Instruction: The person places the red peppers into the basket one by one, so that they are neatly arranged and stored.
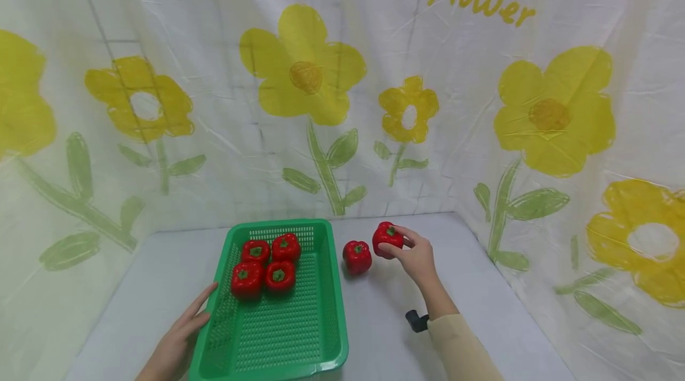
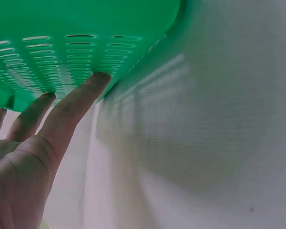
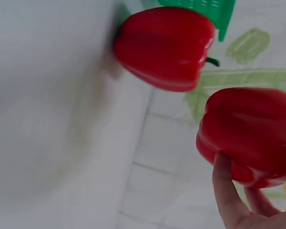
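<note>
My right hand (image 1: pixel 416 255) grips a red bell pepper (image 1: pixel 386 239) from its right side, thumb in front and fingers behind. In the right wrist view this held pepper (image 3: pixel 248 133) is off the table. Just left of it, another red bell pepper (image 1: pixel 357 257) stands on the table, stem up. Several red bell peppers (image 1: pixel 248 280) sit in the far left part of a green basket (image 1: pixel 342 333). Against the basket's left wall lies my left hand (image 1: pixel 179 333), its fingers stretched out. The left wrist view shows straight fingertips touching the slotted wall (image 2: pixel 81 52).
A white table (image 1: pixel 385 321) carries the basket and the loose pepper. Behind and at both sides hangs a curtain (image 1: pixel 214 202) with yellow flowers. A small black object (image 1: pixel 416 321) shows beside the right wrist.
</note>
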`<state>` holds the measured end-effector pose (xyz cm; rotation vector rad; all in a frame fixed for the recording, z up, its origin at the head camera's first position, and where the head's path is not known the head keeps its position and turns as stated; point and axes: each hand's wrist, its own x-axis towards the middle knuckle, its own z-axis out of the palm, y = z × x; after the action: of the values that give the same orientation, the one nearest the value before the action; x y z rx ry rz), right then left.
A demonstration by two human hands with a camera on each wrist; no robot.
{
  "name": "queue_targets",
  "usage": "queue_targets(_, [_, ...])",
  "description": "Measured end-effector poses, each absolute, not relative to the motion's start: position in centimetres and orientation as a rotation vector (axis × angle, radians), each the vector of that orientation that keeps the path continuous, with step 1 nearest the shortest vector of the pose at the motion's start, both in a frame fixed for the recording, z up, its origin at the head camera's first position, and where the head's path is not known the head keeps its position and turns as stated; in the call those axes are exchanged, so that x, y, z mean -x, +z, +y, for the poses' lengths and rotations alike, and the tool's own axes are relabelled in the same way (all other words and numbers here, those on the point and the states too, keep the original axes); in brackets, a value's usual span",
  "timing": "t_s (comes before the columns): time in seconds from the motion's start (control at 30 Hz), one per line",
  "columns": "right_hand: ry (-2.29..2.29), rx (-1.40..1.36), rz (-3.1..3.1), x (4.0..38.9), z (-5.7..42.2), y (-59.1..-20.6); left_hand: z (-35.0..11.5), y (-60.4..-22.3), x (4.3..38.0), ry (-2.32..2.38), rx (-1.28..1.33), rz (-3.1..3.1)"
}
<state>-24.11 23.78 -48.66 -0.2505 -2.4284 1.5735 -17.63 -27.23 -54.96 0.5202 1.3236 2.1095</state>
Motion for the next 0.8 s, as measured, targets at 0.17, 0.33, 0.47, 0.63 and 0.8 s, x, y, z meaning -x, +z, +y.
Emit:
queue_targets(0.17, [1.587, 0.232, -2.407, 23.4, 23.0, -47.5, -27.3, -54.8, 17.6, 2.085, -0.485, 1.371])
queue_targets(0.33, [1.579, 0.169, -2.387, 22.9, 22.3, -46.3, -27.2, -54.7, 17.6, 2.072, -0.475, 1.385])
queue_targets(0.47, [1.577, 0.118, -2.365, 22.3, 21.4, -45.2, -27.2, -54.6, 17.5, 2.068, -0.459, 1.393])
queue_targets(0.63, [1.615, 0.077, -2.340, 21.6, 20.0, -44.0, -27.1, -54.5, 17.5, 2.071, -0.452, 1.401])
queue_targets(0.8, [1.612, 0.027, -2.316, 21.2, 18.3, -43.4, -27.1, -54.5, 17.4, 2.072, -0.452, 1.410])
